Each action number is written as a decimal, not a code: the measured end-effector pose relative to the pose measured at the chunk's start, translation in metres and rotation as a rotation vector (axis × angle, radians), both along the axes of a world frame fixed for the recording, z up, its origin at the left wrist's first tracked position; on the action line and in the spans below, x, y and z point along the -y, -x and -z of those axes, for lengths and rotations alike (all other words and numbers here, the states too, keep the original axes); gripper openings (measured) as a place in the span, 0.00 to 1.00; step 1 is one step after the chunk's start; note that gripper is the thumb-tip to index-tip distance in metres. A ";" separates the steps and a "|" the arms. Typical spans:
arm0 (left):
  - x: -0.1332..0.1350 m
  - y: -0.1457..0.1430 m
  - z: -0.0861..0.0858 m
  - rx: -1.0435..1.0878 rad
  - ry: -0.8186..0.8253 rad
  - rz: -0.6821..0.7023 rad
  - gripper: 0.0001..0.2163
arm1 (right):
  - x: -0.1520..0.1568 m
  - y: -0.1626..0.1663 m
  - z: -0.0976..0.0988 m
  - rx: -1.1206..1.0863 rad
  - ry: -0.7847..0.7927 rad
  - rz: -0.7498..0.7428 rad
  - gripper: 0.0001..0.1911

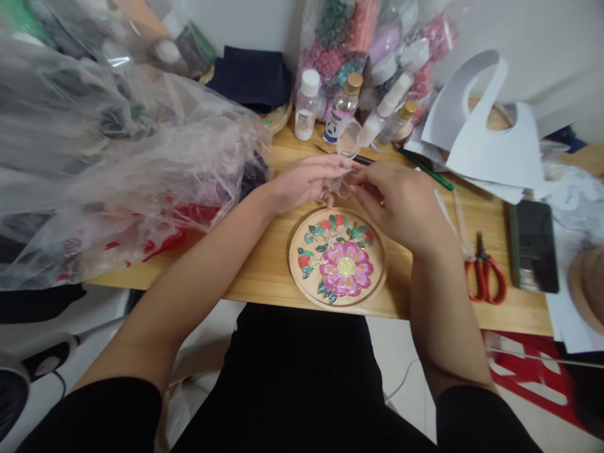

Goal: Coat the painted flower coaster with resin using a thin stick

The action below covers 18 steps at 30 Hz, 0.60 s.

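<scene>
A round wooden disc (338, 258) painted with a pink flower and coloured leaves lies near the table's front edge. Just behind it, my left hand (306, 182) and my right hand (399, 201) meet, fingers pinched together around a small clear plastic cup (348, 141) that rises between them. What the fingertips do at its base is hidden. Both hands hover above the far rim of the disc.
Small bottles (307, 104) and bagged craft supplies (368, 44) stand at the back. A large clear plastic bag (108, 157) fills the left. Red-handled scissors (484, 277), a dark phone (533, 245), a green pen (427, 168) and white cut paper (491, 138) lie at the right.
</scene>
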State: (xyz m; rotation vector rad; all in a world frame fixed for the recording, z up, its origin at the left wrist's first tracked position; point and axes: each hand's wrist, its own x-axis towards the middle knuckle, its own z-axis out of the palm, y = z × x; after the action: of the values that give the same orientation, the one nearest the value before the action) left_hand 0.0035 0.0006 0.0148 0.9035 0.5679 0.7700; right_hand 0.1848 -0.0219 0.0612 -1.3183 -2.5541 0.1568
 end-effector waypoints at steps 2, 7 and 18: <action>-0.001 0.001 0.002 0.008 -0.008 0.010 0.14 | -0.001 -0.001 0.001 -0.012 -0.009 -0.008 0.11; -0.004 0.004 0.005 -0.009 -0.024 0.055 0.13 | -0.002 -0.003 0.005 -0.028 -0.038 -0.004 0.09; -0.009 0.007 0.009 0.020 -0.047 0.104 0.17 | -0.002 -0.003 0.002 -0.059 -0.016 -0.039 0.07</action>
State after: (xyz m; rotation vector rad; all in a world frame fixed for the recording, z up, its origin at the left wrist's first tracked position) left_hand -0.0039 0.0095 0.0059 0.9604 0.4828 0.7002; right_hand 0.1876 -0.0200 0.0587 -1.2404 -2.5270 0.1801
